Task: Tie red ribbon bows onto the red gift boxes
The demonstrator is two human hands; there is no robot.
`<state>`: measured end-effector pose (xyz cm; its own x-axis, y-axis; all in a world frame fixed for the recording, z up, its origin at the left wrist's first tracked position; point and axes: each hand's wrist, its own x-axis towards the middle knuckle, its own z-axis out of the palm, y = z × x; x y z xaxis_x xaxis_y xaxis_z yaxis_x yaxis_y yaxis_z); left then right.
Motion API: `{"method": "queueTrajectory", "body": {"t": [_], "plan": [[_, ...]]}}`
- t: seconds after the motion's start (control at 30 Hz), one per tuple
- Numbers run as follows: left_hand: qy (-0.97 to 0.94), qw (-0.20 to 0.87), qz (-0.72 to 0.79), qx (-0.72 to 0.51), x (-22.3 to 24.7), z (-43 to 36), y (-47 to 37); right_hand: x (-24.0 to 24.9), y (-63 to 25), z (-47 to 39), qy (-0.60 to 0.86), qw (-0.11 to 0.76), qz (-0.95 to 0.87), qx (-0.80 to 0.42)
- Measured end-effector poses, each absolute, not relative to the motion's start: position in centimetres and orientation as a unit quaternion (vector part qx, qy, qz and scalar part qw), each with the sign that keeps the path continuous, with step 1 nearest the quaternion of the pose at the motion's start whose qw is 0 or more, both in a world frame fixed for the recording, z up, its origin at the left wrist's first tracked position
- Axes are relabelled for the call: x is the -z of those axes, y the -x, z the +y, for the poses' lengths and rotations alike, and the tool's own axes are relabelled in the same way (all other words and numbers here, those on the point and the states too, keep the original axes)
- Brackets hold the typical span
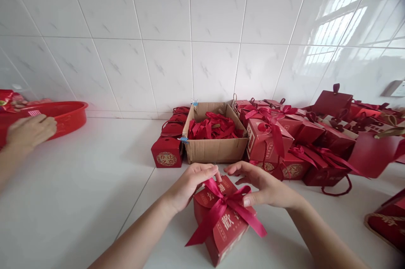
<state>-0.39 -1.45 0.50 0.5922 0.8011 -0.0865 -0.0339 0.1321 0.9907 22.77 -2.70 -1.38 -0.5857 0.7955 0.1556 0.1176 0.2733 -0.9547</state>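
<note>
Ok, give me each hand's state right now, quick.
Left hand: fingers pinching the ribbon bow on the red gift box.
Right hand: fingers on the same bow.

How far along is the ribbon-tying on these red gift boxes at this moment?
Done: a pile of ribboned boxes sits right of the cardboard box. In hand: the left hand and right hand are on the ribbon bow of the red gift box in front. Left: loose ribbons remain in the cardboard box, and a row of bowless boxes waits on its left.

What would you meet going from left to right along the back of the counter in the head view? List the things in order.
Another person's hand → red tray → small red box → cardboard box of ribbons → pile of red gift boxes.
</note>
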Motion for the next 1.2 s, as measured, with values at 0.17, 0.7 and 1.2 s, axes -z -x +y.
{"method": "queueTrajectory", "body": {"t": [0.17, 0.7, 1.2], "plan": [[-0.555, 0.686, 0.329, -0.336, -0.2, -1.3, 0.2, 1.3, -23.7, -1.7, 0.278, 0.323, -0.743, -0.517], [-0.539, 0.698, 0.330, -0.338, -0.2, -1.3, 0.2, 1.5, -22.6, -2.3, 0.303, 0.444, -0.640, -0.550], [-0.548, 0.698, 0.284, -0.364, 0.2, -0.6, 0.2, 1.9, -23.0, -4.3, 0.408, 0.422, -0.664, -0.462]]}}
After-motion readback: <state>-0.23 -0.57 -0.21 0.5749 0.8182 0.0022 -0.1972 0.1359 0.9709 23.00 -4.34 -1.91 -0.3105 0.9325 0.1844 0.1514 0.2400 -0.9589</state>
